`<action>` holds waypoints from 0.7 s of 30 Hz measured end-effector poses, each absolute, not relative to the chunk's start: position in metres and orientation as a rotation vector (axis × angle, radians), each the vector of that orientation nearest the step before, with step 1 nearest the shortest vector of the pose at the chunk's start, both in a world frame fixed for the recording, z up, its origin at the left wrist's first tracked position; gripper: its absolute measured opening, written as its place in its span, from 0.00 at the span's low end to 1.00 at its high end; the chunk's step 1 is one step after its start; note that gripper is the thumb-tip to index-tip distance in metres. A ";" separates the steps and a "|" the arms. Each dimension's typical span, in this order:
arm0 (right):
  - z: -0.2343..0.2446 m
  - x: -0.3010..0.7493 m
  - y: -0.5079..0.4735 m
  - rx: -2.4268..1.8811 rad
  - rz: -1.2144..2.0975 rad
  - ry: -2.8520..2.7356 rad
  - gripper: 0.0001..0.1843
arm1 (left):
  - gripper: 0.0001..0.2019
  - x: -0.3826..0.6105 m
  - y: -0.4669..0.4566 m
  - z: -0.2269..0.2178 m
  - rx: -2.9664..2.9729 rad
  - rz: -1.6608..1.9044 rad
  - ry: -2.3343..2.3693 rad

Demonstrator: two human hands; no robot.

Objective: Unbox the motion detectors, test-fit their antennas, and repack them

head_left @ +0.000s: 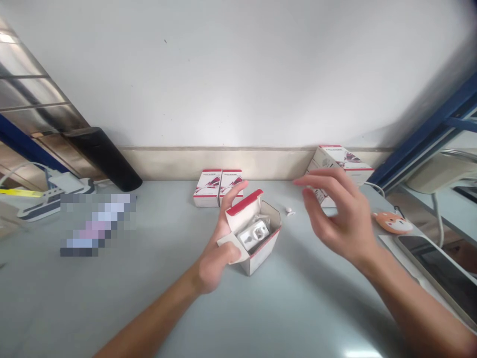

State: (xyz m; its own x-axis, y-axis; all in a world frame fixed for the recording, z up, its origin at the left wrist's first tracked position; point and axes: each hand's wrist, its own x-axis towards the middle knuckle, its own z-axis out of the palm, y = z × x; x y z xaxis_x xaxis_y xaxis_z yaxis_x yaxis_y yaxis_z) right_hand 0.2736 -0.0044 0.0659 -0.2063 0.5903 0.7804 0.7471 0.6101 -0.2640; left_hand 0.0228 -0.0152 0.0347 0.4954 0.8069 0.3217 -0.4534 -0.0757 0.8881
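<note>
An opened white cardboard box with a red-edged lid flap is gripped along its left side by my left hand, the thumb pressing on a side flap. Inside the box lies a white device with clear plastic wrap around it. To the right of the box, my right hand hovers above the table, thumb and fingers apart, holding nothing. A small white earbud-like piece rests on the table between the box and my right hand.
Two closed red-and-white boxes stand near the wall, and more boxes are stacked behind my right hand. At left are a black cylinder, a power strip and a blurred-out object. An orange animal-faced item and a phone lie right.
</note>
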 end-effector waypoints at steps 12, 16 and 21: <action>0.023 0.288 0.022 -1.534 0.242 -2.115 0.09 | 0.32 0.025 -0.020 0.042 1.374 1.343 0.777; 0.056 0.269 -0.011 -1.124 0.380 -1.813 0.06 | 0.29 0.027 -0.025 0.038 1.544 1.412 0.904; 0.066 0.249 -0.040 -0.890 0.282 -1.913 0.03 | 0.29 0.036 -0.036 0.035 1.681 1.382 0.723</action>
